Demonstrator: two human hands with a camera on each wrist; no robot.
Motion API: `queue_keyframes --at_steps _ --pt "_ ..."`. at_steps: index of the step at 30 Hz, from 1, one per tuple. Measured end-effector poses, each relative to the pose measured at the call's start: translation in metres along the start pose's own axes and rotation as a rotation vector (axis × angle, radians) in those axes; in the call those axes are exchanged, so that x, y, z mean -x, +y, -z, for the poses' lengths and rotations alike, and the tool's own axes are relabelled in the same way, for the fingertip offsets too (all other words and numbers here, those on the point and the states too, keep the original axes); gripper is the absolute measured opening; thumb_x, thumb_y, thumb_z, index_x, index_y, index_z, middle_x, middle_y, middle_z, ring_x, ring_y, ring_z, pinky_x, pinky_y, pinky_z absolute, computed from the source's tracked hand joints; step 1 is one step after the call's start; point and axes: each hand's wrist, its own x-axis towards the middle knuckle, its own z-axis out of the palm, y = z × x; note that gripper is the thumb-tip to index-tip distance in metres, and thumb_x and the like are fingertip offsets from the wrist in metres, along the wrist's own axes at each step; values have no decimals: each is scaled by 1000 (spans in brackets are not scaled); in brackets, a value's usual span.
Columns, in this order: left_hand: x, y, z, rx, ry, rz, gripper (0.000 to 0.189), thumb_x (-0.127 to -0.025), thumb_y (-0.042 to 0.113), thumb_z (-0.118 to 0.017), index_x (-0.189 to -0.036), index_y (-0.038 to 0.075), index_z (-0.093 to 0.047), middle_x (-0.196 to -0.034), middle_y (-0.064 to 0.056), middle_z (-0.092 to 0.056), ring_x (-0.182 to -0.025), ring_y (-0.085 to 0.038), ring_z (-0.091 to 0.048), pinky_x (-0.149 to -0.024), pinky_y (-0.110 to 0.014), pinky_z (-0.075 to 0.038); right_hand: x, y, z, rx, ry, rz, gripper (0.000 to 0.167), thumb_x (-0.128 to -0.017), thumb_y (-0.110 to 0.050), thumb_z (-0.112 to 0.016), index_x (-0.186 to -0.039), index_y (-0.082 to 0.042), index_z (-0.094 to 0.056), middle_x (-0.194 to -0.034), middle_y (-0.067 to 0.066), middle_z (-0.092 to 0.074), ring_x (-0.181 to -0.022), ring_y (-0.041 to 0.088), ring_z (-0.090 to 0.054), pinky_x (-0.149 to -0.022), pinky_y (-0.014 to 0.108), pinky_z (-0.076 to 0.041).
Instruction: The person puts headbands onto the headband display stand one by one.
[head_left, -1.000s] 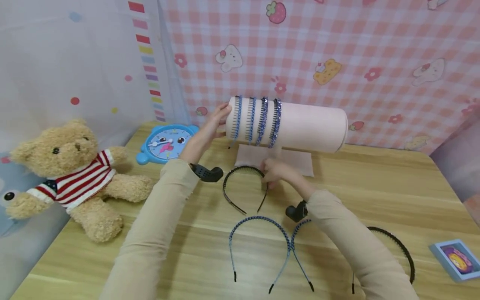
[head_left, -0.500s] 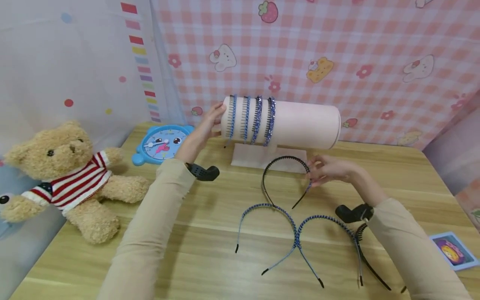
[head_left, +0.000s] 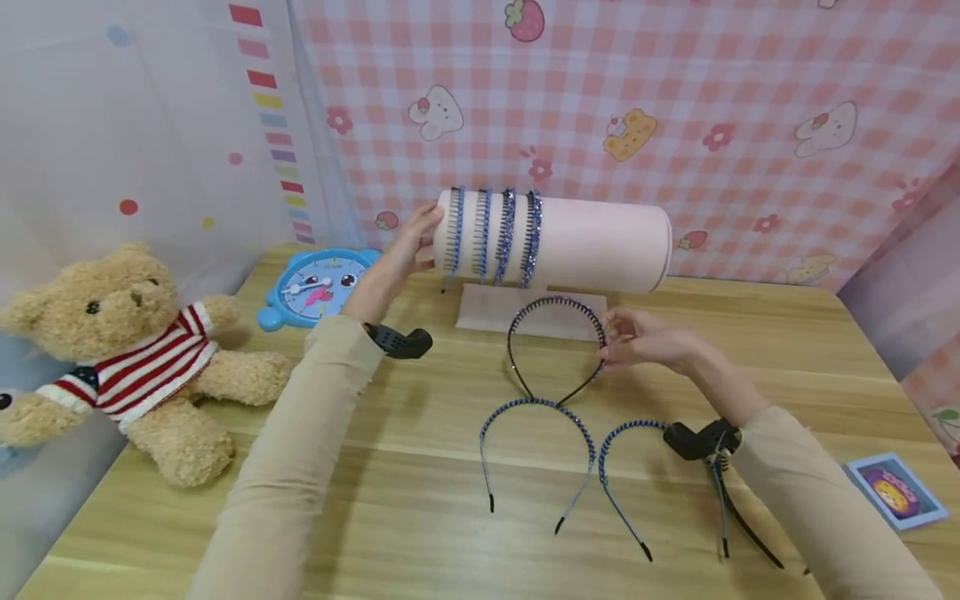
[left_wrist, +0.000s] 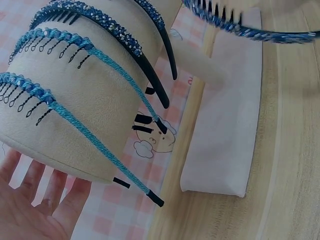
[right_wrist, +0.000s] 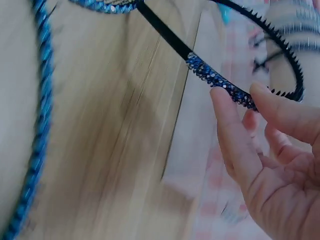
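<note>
A pale pink cylindrical headband stand lies sideways on its base, with blue braided and blue glittery headbands round its left part. My left hand rests its extended fingers against the stand's left end. In front of the base, my right hand pinches a black toothed headband by its right side, between thumb and fingers. Blue glitter covers its outer face in the right wrist view. Its tips overlap a blue braided headband on the table in the head view.
A second blue braided headband lies to the right, and a black one is partly hidden under my right sleeve. A teddy bear and a blue clock are at left. A small blue-framed picture lies at right.
My right hand has moved right with the black headband, from left of the base's middle. The leftmost braided headband has shifted and turned, parting from its neighbour. My left hand stays at the stand's end.
</note>
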Motion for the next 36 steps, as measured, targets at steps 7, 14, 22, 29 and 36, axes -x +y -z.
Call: queue_keyframes --at_steps 7,14,22,29,36 --pt "-2 -1 0 1 -10 -2 58 -93 44 -36 -145 24 -20 -140 -10 -36 -129 -27 -34 -108 -52 -26 -6 -17 -20 195 -16 173 32 -81 0 -64 -105 3 -44 -95 10 -49 -87 17 -58 -80 28 -52" --pt "-2 -3 2 3 -9 3 58 -93 45 -36 -145 25 -20 -140 -10 -36 -129 -27 -34 -108 -51 -26 14 -9 4 147 -29 86 33 -81 -4 -64 -103 2 -41 -94 9 -49 -87 17 -61 -84 33 -52" --pt "-3 -2 1 -5 -13 -2 58 -93 45 -36 -144 24 -21 -140 -10 -36 -130 -27 -33 -108 -51 -26 53 7 47 67 -46 -67 24 -87 -10 -60 -96 -3 -38 -95 9 -50 -90 21 -63 -87 41 -51" --pt "-1 -2 1 -11 -16 -12 59 -93 46 -37 -145 24 -20 -141 -9 -36 -131 -27 -32 -108 -52 -26 72 10 65 72 -43 -160 24 -90 -13 -56 -98 -2 -37 -91 4 -54 -88 19 -63 -86 38 -52" --pt "-3 -3 2 -8 -20 -17 57 -93 47 -37 -144 25 -22 -140 -8 -36 -129 -27 -33 -107 -51 -27 69 4 69 91 206 -166 29 -91 -15 -55 -101 3 -35 -93 3 -56 -83 11 -65 -81 31 -54"
